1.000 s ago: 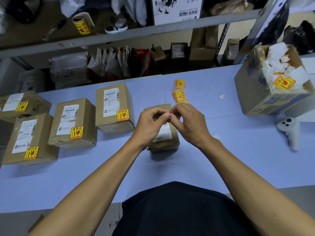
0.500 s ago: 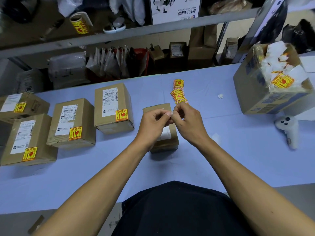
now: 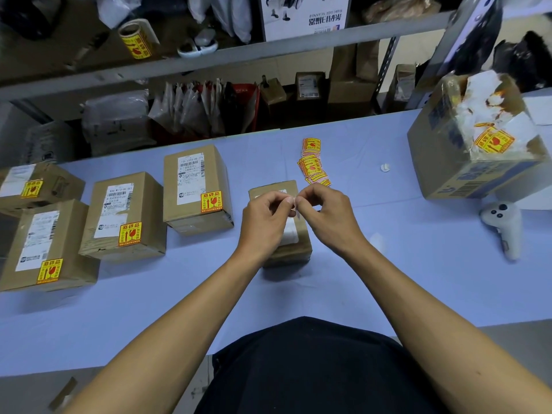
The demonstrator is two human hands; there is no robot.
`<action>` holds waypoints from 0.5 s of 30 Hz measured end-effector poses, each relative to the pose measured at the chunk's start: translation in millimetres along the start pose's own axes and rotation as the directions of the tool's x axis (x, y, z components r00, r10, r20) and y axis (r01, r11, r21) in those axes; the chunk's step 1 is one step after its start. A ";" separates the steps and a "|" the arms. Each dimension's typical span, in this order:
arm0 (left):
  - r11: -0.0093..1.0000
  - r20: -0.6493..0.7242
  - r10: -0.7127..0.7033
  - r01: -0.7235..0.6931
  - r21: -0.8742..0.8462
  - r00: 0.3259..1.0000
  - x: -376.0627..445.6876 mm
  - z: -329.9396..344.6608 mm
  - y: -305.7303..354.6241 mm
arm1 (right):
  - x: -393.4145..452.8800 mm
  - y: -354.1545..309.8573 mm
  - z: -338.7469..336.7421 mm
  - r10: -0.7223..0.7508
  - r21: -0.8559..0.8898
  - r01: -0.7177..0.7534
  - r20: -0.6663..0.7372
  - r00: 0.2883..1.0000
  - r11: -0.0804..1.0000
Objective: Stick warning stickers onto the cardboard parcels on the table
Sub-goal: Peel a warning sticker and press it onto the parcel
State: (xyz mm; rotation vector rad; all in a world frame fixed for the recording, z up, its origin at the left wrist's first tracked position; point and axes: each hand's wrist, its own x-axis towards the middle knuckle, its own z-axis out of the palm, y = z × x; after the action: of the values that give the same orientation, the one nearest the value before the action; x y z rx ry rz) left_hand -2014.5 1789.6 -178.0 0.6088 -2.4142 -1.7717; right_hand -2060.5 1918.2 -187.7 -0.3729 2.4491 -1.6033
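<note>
Pinching small white sticker piece (image 3: 294, 204) between left hand (image 3: 265, 218) and right hand (image 3: 325, 213), both grips clenched on it, above small unlabelled parcel (image 3: 294, 252) mid-tabletop (image 3: 403, 279). Loose warning stickers (image 3: 312, 165) at 12 o'clock; four labelled parcels (image 3: 125, 216) at 9 o'clock.

You have a single wide-angle view, worn on your head, looking forward and down over the table (image 3: 418, 279) from close above. It faces the shelves (image 3: 239, 55) behind the table, with your forearms reaching in from the bottom edge.
</note>
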 end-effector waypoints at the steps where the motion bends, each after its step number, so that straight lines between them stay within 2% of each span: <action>1: 0.999 -0.009 -0.040 0.039 -0.036 0.999 0.9 1.3 -0.7 | 0.7 2.4 0.8 0.022 0.006 -0.022 0.006 1.000 1.000; 5: 0.944 -0.070 -0.254 0.232 -0.235 0.965 6.1 0.8 -7.6 | 6.0 23.1 -4.2 0.208 0.058 -0.207 -0.026 0.978 0.977; 9: 0.907 -0.054 -0.347 0.320 -0.273 0.936 8.0 -8.4 -15.6 | 2.8 50.9 -19.1 0.368 0.012 -0.368 -0.098 0.925 0.930; 13: 0.900 -0.026 -0.379 0.362 -0.245 0.925 9.3 -12.6 -17.6 | -4.3 80.7 -35.2 0.489 -0.244 -0.487 -0.058 0.871 0.839; 15: 0.901 -0.013 -0.380 0.367 -0.233 0.925 10.2 -12.4 -17.2 | -8.7 92.2 -41.4 0.532 -0.396 -0.500 -0.033 0.846 0.770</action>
State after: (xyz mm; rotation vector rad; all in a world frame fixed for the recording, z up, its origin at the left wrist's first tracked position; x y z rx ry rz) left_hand -2015.6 1770.5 -191.7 1.1389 -2.1171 -2.0949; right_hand -2074.0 1992.3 -255.7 0.1849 2.4958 -0.8531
